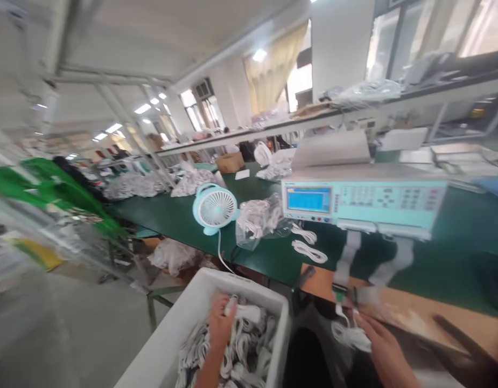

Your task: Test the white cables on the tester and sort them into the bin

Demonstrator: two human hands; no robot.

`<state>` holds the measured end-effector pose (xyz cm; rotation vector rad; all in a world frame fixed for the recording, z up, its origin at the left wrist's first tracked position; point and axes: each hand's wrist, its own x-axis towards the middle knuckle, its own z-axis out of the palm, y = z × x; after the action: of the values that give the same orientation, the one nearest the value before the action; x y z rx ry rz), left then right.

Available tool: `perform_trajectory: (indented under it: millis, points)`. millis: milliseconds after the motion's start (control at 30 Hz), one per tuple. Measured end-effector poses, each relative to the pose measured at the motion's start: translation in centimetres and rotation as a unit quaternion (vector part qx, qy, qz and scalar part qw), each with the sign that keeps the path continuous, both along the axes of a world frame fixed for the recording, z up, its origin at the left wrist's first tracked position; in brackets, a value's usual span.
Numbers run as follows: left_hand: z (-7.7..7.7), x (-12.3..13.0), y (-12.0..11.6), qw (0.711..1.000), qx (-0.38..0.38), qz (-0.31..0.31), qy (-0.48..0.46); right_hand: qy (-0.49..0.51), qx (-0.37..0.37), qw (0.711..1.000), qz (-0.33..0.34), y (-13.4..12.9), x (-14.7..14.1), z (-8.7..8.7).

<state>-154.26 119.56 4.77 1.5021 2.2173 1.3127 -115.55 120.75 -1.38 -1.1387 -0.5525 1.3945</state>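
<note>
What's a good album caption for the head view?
Left hand in a white bin of coiled cables, right hand by a wired test fixture.

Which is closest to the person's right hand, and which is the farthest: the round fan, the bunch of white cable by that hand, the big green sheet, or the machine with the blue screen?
1. White cable bunch: right beside the right hand.
2. Machine: on the table, beyond the hand.
3. Fan: farther left.
4. Green sheet: far left.
</note>
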Motion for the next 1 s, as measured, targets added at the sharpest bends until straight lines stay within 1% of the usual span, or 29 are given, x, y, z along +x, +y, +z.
perform_trajectory:
  millis: [33,67,100,133,167,200,233,267,333,367,433,500,567,667,767,833,900,933,967,1000]
  points:
    - [1.4,-0.2,-0.2,0.997,0.034,0.024,-0.067,0.021,-0.006,1.000,0.014,-0.2,0.0,0.4]
    - [2.7,0.0,-0.3,0.987,0.067,0.023,-0.144,0.039,-0.013,0.999,0.018,-0.3,-0.1,0.7]
    - [3.9,0.7,-0.4,0.973,0.075,0.004,-0.220,0.054,-0.013,0.998,0.017,-0.4,-0.2,0.9]
    - [4.8,1.8,-0.5,0.955,0.057,-0.025,-0.289,0.068,-0.010,0.997,0.018,-0.5,-0.3,1.0]
    - [5.5,3.4,-0.5,0.936,0.022,-0.061,-0.347,0.077,-0.007,0.997,0.019,-0.6,-0.4,1.1]
    - [5.9,5.5,-0.5,0.916,-0.032,-0.101,-0.387,0.083,-0.004,0.996,0.021,-0.6,-0.5,1.2]
    - [5.9,7.9,-0.4,0.897,-0.087,-0.142,-0.408,0.087,-0.002,0.996,0.025,-0.7,-0.6,1.3]
    - [5.6,10.5,-0.2,0.879,-0.147,-0.186,-0.413,0.089,0.000,0.996,0.027,-0.8,-0.6,1.4]
    - [4.2,15.7,0.6,0.850,-0.256,-0.257,-0.383,0.086,0.007,0.996,0.027,-0.8,-0.6,1.5]
    - [3.4,18.1,1.1,0.840,-0.284,-0.282,-0.365,0.085,0.011,0.996,0.028,-0.9,-0.6,1.5]
    - [2.0,21.8,2.4,0.827,-0.308,-0.313,-0.351,0.087,0.019,0.996,0.028,-0.9,-0.6,1.4]
    - [1.1,24.1,3.7,0.818,-0.308,-0.322,-0.365,0.100,0.018,0.994,0.029,-0.8,-0.6,1.4]
    - [0.7,25.2,4.5,0.815,-0.298,-0.314,-0.386,0.118,0.010,0.993,0.027,-0.6,-0.7,1.7]
    - [0.3,25.7,4.7,0.830,-0.279,-0.286,-0.390,0.128,-0.003,0.992,0.020,-0.6,-1.1,2.4]
    - [-0.4,25.7,3.4,0.841,-0.273,-0.272,-0.381,0.115,-0.004,0.993,0.034,-1.4,-1.3,3.2]
    - [-0.9,25.6,2.0,0.840,-0.277,-0.268,-0.382,0.083,-0.001,0.994,0.065,-2.6,-0.4,3.1]
    - [-1.4,25.6,0.5,0.839,-0.288,-0.266,-0.378,0.005,0.002,0.996,0.095,-4.1,1.8,2.5]
    - [-1.6,25.6,-0.1,0.840,-0.295,-0.264,-0.371,-0.059,0.003,0.992,0.109,-4.9,3.5,2.0]
    - [-1.8,25.6,-0.7,0.842,-0.304,-0.261,-0.361,-0.137,0.004,0.983,0.120,-5.7,5.3,1.4]
    - [-1.9,25.7,-1.1,0.845,-0.312,-0.261,-0.349,-0.229,0.006,0.964,0.138,-6.4,7.1,0.9]
